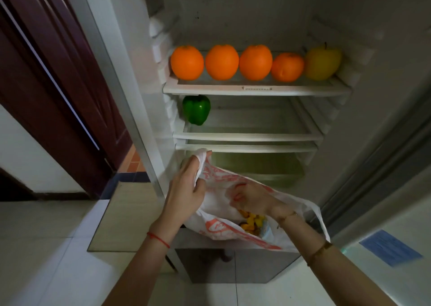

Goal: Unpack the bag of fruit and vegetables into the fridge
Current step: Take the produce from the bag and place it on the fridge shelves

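A white plastic bag (pixel 219 231) with orange print hangs open in front of the fridge's lower part. My left hand (pixel 186 186) grips its left handle and holds it up. My right hand (pixel 251 198) is inside the bag, seen through the thin plastic, above yellow and orange produce (pixel 250 221); what its fingers hold is hidden. On the fridge's top shelf (pixel 256 88) stand several oranges (pixel 221 62) in a row and a yellow apple (pixel 323 63) at the right end. A green bell pepper (pixel 196 109) sits at the left of the second shelf (pixel 247 136).
The fridge door (pixel 384 142) stands open on the right. A dark red wooden door (pixel 58 84) is at the left. Below the bag is the closed grey lower compartment (pixel 233 266). Pale floor tiles (pixel 46 247) lie around; a blue sheet (pixel 390 247) lies at the right.
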`<move>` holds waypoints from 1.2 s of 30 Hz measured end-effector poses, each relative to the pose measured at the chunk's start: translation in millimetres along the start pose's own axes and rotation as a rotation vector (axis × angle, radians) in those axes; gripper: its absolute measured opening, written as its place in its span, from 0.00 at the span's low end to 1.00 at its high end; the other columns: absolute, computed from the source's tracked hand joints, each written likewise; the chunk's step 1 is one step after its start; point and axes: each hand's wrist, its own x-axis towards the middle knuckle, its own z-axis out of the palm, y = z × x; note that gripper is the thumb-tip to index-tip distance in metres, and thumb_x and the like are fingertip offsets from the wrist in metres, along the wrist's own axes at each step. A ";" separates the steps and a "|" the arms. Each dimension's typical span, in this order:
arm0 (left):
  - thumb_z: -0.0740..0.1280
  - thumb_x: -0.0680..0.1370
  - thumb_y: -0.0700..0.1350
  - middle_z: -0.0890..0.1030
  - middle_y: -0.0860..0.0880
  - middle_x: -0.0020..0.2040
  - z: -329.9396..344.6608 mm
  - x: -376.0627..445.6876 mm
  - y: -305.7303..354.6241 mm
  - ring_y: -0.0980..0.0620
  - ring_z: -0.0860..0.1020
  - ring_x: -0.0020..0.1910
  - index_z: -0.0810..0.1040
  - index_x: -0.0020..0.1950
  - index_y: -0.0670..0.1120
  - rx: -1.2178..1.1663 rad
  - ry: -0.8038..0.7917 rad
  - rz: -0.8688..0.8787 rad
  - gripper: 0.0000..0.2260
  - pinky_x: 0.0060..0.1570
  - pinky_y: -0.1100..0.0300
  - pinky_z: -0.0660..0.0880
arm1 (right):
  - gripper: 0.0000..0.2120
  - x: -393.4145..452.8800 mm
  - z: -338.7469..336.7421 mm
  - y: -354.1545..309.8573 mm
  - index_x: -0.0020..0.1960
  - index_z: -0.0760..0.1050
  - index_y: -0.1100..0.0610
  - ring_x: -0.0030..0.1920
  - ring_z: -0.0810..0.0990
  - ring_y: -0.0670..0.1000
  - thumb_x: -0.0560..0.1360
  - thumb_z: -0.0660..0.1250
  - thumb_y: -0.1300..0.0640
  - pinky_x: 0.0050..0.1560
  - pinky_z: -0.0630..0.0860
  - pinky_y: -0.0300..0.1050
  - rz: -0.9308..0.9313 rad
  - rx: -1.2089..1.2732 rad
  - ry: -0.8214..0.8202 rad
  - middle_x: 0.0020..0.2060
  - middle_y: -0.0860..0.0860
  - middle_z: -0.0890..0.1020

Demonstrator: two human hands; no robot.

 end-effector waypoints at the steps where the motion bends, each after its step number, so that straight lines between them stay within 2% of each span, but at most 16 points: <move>1: 0.60 0.75 0.33 0.72 0.47 0.45 1.1 -1.0 -1.1 0.53 0.73 0.36 0.69 0.62 0.42 0.012 -0.009 -0.003 0.15 0.35 0.53 0.74 | 0.22 3.2 5.7 8.0 0.63 0.77 0.54 0.62 0.77 0.53 0.73 0.67 0.44 0.64 0.73 0.48 0.028 -0.078 0.019 0.61 0.51 0.79; 3: 0.61 0.75 0.34 0.71 0.46 0.44 2.5 -4.4 -0.5 0.50 0.72 0.36 0.69 0.61 0.42 0.020 -0.014 0.008 0.15 0.34 0.54 0.74 | 0.25 9.5 15.2 20.7 0.68 0.72 0.56 0.64 0.75 0.54 0.73 0.68 0.48 0.66 0.71 0.46 0.056 -0.179 0.095 0.64 0.53 0.77; 5: 0.61 0.75 0.33 0.72 0.50 0.44 2.4 -9.2 3.2 0.52 0.73 0.37 0.69 0.59 0.44 -0.008 -0.025 0.022 0.14 0.36 0.63 0.73 | 0.31 16.5 22.6 29.1 0.73 0.64 0.58 0.66 0.74 0.57 0.75 0.67 0.48 0.68 0.69 0.47 0.114 -0.234 0.135 0.67 0.57 0.74; 7: 0.61 0.75 0.33 0.75 0.55 0.57 2.2 -13.3 5.5 0.57 0.76 0.52 0.69 0.67 0.47 -0.043 -0.076 0.027 0.21 0.48 0.73 0.72 | 0.37 24.9 29.3 38.1 0.77 0.55 0.59 0.69 0.70 0.58 0.76 0.65 0.44 0.71 0.64 0.49 0.166 -0.335 0.166 0.70 0.58 0.69; 8: 0.62 0.76 0.34 0.74 0.56 0.64 2.0 -14.8 6.8 0.60 0.73 0.60 0.66 0.72 0.50 -0.063 -0.104 0.026 0.26 0.55 0.75 0.70 | 0.39 28.1 31.0 41.9 0.78 0.53 0.59 0.71 0.67 0.59 0.75 0.65 0.43 0.73 0.61 0.50 0.174 -0.365 0.171 0.72 0.59 0.66; 10: 0.62 0.76 0.34 0.70 0.58 0.70 1.9 -17.1 9.3 0.63 0.68 0.68 0.62 0.75 0.53 -0.099 -0.134 0.033 0.30 0.62 0.72 0.67 | 0.43 35.0 33.3 48.4 0.78 0.49 0.59 0.75 0.61 0.61 0.74 0.66 0.41 0.75 0.57 0.54 0.180 -0.356 0.161 0.75 0.59 0.60; 13: 0.62 0.75 0.34 0.71 0.56 0.71 1.9 -19.2 11.3 0.60 0.70 0.69 0.62 0.76 0.54 -0.119 -0.141 0.040 0.31 0.65 0.62 0.71 | 0.43 42.2 36.4 52.2 0.78 0.48 0.60 0.76 0.56 0.62 0.75 0.66 0.43 0.75 0.57 0.57 0.190 -0.343 0.135 0.77 0.59 0.56; 16: 0.61 0.76 0.36 0.73 0.54 0.68 -0.3 -19.5 10.2 0.57 0.73 0.66 0.61 0.76 0.55 -0.102 -0.139 0.019 0.30 0.62 0.57 0.75 | 0.39 44.6 40.9 53.2 0.78 0.50 0.60 0.75 0.57 0.62 0.76 0.65 0.48 0.74 0.60 0.56 0.206 -0.374 0.157 0.76 0.59 0.58; 20: 0.61 0.75 0.36 0.75 0.54 0.66 -1.5 -18.4 10.4 0.56 0.75 0.62 0.62 0.75 0.54 -0.091 -0.110 0.016 0.30 0.58 0.61 0.75 | 0.38 47.8 46.7 58.0 0.77 0.51 0.58 0.74 0.60 0.61 0.75 0.65 0.49 0.74 0.60 0.56 0.190 -0.382 0.210 0.75 0.59 0.60; 23: 0.61 0.76 0.36 0.76 0.54 0.64 -0.8 -18.4 11.4 0.57 0.76 0.60 0.63 0.75 0.54 -0.094 -0.103 0.017 0.28 0.56 0.60 0.77 | 0.40 48.4 48.7 57.0 0.77 0.51 0.58 0.74 0.60 0.60 0.73 0.68 0.50 0.76 0.58 0.55 0.192 -0.393 0.241 0.75 0.58 0.60; 27: 0.61 0.76 0.36 0.76 0.54 0.65 0.6 -19.4 12.8 0.57 0.76 0.62 0.64 0.74 0.53 -0.104 -0.106 0.022 0.28 0.58 0.61 0.76 | 0.45 48.2 54.2 53.0 0.78 0.49 0.58 0.74 0.58 0.61 0.72 0.70 0.43 0.75 0.57 0.58 0.225 -0.381 0.228 0.74 0.60 0.57; 30: 0.61 0.75 0.35 0.74 0.55 0.68 1.2 -19.8 13.7 0.60 0.72 0.66 0.63 0.75 0.54 -0.102 -0.110 0.017 0.29 0.62 0.68 0.70 | 0.49 48.3 56.9 49.8 0.78 0.47 0.58 0.74 0.59 0.62 0.69 0.72 0.40 0.74 0.58 0.59 0.247 -0.232 0.207 0.75 0.60 0.56; 32: 0.61 0.75 0.34 0.70 0.56 0.71 0.7 -19.4 13.3 0.60 0.68 0.70 0.62 0.76 0.54 -0.096 -0.106 0.025 0.31 0.66 0.68 0.66 | 0.51 46.8 56.4 46.0 0.77 0.47 0.58 0.73 0.62 0.61 0.68 0.74 0.42 0.73 0.62 0.57 0.251 -0.118 0.190 0.74 0.60 0.60; 34: 0.61 0.74 0.33 0.67 0.56 0.74 0.7 -18.7 12.1 0.60 0.64 0.73 0.61 0.77 0.52 -0.095 -0.094 0.036 0.32 0.69 0.69 0.62 | 0.52 41.3 52.3 40.5 0.77 0.48 0.56 0.72 0.65 0.60 0.66 0.76 0.44 0.72 0.65 0.55 0.231 -0.023 0.190 0.72 0.58 0.61; 36: 0.62 0.75 0.33 0.67 0.56 0.74 0.5 -17.6 12.4 0.60 0.64 0.73 0.62 0.76 0.50 -0.089 -0.084 0.035 0.31 0.67 0.74 0.60 | 0.50 32.7 46.1 33.8 0.76 0.51 0.51 0.69 0.69 0.59 0.64 0.77 0.46 0.70 0.69 0.53 0.191 0.084 0.208 0.70 0.56 0.63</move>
